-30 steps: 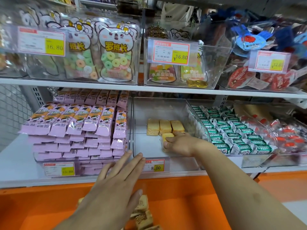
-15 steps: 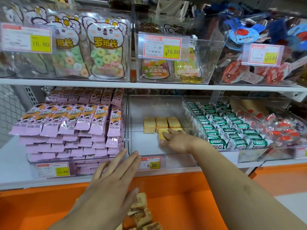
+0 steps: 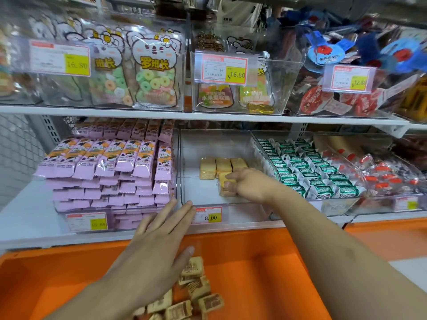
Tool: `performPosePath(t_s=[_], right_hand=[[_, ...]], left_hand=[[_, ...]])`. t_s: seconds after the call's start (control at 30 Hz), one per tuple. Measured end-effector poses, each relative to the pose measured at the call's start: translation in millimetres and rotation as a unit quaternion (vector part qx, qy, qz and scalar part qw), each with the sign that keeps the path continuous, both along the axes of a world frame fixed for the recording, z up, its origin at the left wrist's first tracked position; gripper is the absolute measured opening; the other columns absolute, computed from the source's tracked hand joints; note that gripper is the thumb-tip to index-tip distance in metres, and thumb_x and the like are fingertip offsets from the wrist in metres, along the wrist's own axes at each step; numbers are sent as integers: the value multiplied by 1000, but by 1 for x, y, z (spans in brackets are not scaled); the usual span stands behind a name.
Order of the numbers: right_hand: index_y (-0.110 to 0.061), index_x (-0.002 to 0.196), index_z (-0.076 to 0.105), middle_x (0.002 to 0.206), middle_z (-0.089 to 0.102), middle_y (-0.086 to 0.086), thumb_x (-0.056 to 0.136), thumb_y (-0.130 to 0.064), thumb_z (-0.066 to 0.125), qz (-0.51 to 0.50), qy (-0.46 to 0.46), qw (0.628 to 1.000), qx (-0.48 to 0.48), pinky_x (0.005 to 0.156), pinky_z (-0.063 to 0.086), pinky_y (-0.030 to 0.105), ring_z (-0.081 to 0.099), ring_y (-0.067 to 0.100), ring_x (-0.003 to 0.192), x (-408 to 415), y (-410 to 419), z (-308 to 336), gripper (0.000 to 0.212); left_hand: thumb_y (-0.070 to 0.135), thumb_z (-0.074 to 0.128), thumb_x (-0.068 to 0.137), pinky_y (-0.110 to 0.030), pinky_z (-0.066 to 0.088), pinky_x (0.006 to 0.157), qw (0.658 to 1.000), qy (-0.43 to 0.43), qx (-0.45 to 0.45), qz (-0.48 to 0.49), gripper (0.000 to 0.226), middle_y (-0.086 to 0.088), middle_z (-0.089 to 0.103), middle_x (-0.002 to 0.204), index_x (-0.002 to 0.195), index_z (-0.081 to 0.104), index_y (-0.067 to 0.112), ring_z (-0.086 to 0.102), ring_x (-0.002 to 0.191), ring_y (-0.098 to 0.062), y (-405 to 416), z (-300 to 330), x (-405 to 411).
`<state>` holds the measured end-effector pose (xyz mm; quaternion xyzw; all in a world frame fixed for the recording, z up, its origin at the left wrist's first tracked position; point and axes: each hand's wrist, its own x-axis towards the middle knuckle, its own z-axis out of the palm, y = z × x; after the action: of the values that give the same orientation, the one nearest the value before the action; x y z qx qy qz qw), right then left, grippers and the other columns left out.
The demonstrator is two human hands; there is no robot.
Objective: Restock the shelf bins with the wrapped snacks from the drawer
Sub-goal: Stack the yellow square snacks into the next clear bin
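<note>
Meanwhile right hand (image 3: 248, 184) fingers pinch a yellow snack (image 3: 225, 181) behind the "8.00" tag (image 3: 208, 215).

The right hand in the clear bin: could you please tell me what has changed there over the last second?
The right hand has shifted its grip on the yellow snack, nudging it back toward the row of three yellow snacks, and has not let go. The left hand stays open over the orange drawer; the brown snacks there lie untouched.

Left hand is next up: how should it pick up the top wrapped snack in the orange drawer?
Come from above with the left hand and pinch the topmost wrapped snack across its two side edges. It lies face-up on the heap in the orange drawer, top and sides exposed.
</note>
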<state>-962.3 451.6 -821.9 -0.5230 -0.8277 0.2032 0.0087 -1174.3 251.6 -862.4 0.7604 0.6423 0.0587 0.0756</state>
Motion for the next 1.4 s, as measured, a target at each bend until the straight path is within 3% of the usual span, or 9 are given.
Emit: performPosePath(t_s=[0.13,0.23,0.33,0.47,0.6,0.83,1.0,1.23,1.4], right_hand=[[-29,143,64,156,53,-6,101,-44,64,14,89,995,38,103,33,19,48,14,141,6,-50,25,45],[-32,126,74,132,68,-11,97,-39,70,27,156,986,45,89,42,25,61,7,117,11,-102,22,30],[-30,122,76,112,69,-17,95,-38,73,64,102,993,0,86,45,25,63,8,103,8,-137,-8,28],[-29,140,64,137,66,-6,93,-42,68,99,-34,993,-61,101,50,33,60,16,123,-10,-145,-79,50],[-30,162,32,165,37,5,96,-41,64,105,-129,979,-117,115,44,42,38,29,150,-23,-135,-155,74],[-21,165,23,172,19,11,94,-29,65,98,-110,982,-115,124,32,47,23,37,156,-58,-109,-233,83],[-20,162,22,170,19,5,92,-33,66,86,-104,986,-93,120,36,47,15,35,156,-66,-110,-275,83],[-18,153,34,148,33,6,91,-27,66,34,-110,993,-21,111,40,45,30,34,137,-75,-114,-306,70],[-27,149,33,150,31,8,84,-23,73,0,-105,994,-17,114,39,45,31,35,138,-78,-108,-308,77]], left_hand=[[62,23,106,-37,-10,127,1000,-9,-4,3,73,29,-36,160,158,-24,44,-40,146,0,-24,-5,0],[61,28,106,-41,2,130,999,-33,-26,4,73,22,-17,169,165,-6,36,-24,154,-4,-39,-20,-7],[58,36,106,-40,12,129,996,-58,-63,27,71,16,6,172,166,13,28,-1,160,-10,-53,-47,-20],[53,43,106,-39,13,128,990,-31,-125,52,70,9,16,172,166,19,27,11,159,-18,-65,-96,-41],[51,51,103,-47,26,124,982,-32,-168,80,74,12,19,171,165,16,33,14,158,-20,-60,-136,-55],[38,56,100,-47,11,127,984,-10,-128,120,83,8,5,173,166,7,25,-6,160,-19,-24,-183,-62],[39,56,99,-48,9,128,987,12,-102,123,90,6,3,173,166,0,22,-1,159,-26,4,-216,-56],[16,78,79,-44,38,99,986,84,-16,143,69,-2,43,131,143,53,24,42,117,-28,18,-231,-52],[27,81,83,-42,38,104,989,67,-22,132,54,0,48,133,133,61,25,40,126,-26,8,-230,-51]])
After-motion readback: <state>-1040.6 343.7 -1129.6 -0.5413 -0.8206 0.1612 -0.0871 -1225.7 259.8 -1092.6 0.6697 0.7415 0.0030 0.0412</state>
